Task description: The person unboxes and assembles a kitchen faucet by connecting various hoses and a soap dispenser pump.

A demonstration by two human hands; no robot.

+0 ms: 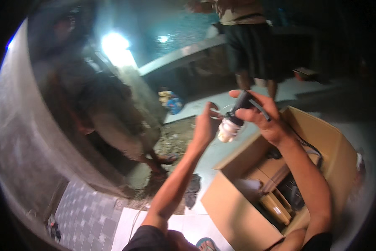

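My right hand [261, 113] is closed round a black cylindrical fitting [241, 100] with a thin black lever or stub sticking out beside the fingers. At its lower end sits a white, ribbed, partly clear cap [228, 130], which tilts down and to the left. What kind of device it is, I cannot tell. Just left of the white end, my left hand [208, 121] is raised with its fingers bent and apart, and nothing shows in it. Both hands are up in the air, the right one above the far side of an open cardboard box [234, 205].
Inside the box lie brown wooden or card pieces [276, 207], a white roll and black cables. A person stands at the back; another bends at the left beside a concrete wall [20, 125]. A bright lamp [114, 42] glares. Rubble [175, 134] and grey tiles [85, 213] cover the floor.
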